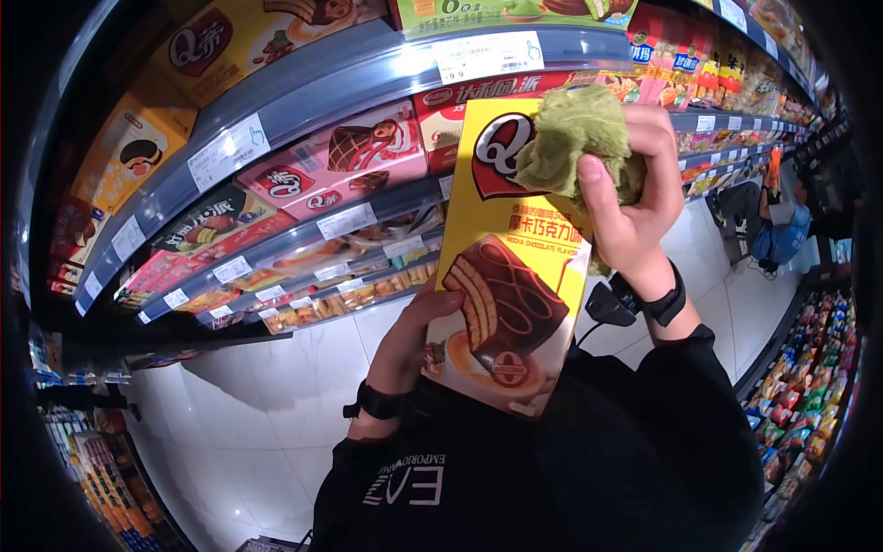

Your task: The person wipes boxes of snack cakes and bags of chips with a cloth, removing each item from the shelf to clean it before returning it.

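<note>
A yellow box of mocha chocolate cakes (515, 308) is tilted in front of my chest, its printed face toward me. My left hand (414, 327) grips its lower left side, thumb on the front edge and the other fingers hidden behind. In my right hand (648, 198) is a crumpled green cloth (575, 143), pinched between thumb and curled fingers. The cloth lies against the box's upper right corner and covers part of the large letter logo. A bit of green also shows lower down, behind the box's right edge.
Curved-looking store shelves (340, 78) with price tags run across the front, stocked with pink snack boxes (336, 156) and other packets. A person in blue (782, 235) is low in the aisle at right. Packaged goods (805, 386) line the lower right; pale floor tiles (267, 405) lie below.
</note>
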A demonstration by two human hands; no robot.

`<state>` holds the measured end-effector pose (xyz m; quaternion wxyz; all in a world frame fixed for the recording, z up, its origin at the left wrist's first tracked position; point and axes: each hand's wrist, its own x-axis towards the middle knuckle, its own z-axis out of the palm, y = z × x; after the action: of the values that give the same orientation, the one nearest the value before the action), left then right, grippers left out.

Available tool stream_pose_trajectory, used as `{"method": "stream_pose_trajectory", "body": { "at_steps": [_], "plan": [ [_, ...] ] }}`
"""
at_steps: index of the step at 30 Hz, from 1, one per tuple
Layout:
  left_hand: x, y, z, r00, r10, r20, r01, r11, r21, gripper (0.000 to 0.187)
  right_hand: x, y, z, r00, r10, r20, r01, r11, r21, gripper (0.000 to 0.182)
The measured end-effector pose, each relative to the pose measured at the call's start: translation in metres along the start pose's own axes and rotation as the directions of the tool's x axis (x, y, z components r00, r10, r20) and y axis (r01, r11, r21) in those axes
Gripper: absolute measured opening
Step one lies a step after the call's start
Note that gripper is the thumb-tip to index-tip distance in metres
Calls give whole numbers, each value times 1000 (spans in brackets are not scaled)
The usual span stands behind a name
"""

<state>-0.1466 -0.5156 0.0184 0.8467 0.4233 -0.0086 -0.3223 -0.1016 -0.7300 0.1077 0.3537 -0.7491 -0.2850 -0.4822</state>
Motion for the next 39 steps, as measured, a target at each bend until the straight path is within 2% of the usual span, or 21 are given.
{"method": "stream_pose_trajectory", "body": {
  "at_steps": [2,6,7,9,10,11,13,15,17,19,20,21,24,29,31,32,33,34,36,38,39],
  "plan": [
    [-3,-1,10,997,-72,-20,61,936,-347,52,0,-9,7,989,-23,-148,24,1000,5,19],
    [-2,-12,7,996,-88,33,93,852,-515,51,-7,-27,21,979,203,16,-203,970,131,17],
    [-1,-15,4,995,-82,51,96,844,-528,51,-10,-30,24,991,133,8,-133,983,126,18],
    [2,-21,-2,994,-72,81,105,823,-559,51,-14,-49,22,986,41,164,-64,989,137,26],
    [2,-23,-5,993,-68,95,110,815,-569,51,-24,-56,28,987,-74,144,56,990,126,28],
    [1,-27,-8,991,-75,107,123,805,-580,51,-27,-66,18,922,-108,372,45,983,176,25],
    [-3,-35,-18,990,-83,115,135,793,-595,50,-35,-82,17,898,-255,358,130,933,336,17],
    [-12,-43,-27,990,-88,109,137,779,-612,50,-31,-91,2,773,-380,507,221,912,347,18],
    [-21,-46,-35,994,-74,80,108,777,-620,50,-30,-78,-3,843,-235,485,153,967,202,17],
    [-32,-43,-32,999,-49,6,44,815,-577,49,-23,-53,3,968,-67,244,70,998,-3,13],
    [-41,-37,-22,997,-29,-71,-10,868,-497,57,-23,-44,6,971,195,139,-197,980,-1,12],
    [-45,-33,-15,997,-24,-67,-13,866,-500,57,-25,-39,8,894,446,38,-447,894,31,11],
    [-54,-17,4,995,-3,-102,-10,992,-129,71,-41,-62,15,846,530,-60,-518,843,145,16],
    [-48,-17,-24,972,158,-174,-166,985,-36,78,-104,-105,23,819,566,97,-570,781,257,32],
    [-46,-14,-29,931,359,-62,-359,933,11,73,-122,-110,25,721,675,158,-674,631,383,23],
    [-49,-13,-38,939,340,-42,-333,935,124,73,-129,-109,24,663,723,196,-717,536,447,25],
    [-51,-18,-40,941,336,-35,-330,936,122,73,-133,-109,22,600,763,240,-749,431,504,26],
    [-53,-21,-40,956,293,-15,-292,955,53,71,-132,-107,18,601,765,233,-748,435,501,26],
    [-55,-29,-37,969,246,14,-246,969,-17,70,-125,-102,11,456,797,396,-786,152,599,31],
    [-43,-49,-42,978,49,203,-39,998,-55,59,-126,-100,16,580,772,260,-597,187,780,37],
    [-33,-60,-43,975,51,215,-40,998,-55,59,-127,-97,18,655,741,149,-437,210,875,38]
  ]
}}
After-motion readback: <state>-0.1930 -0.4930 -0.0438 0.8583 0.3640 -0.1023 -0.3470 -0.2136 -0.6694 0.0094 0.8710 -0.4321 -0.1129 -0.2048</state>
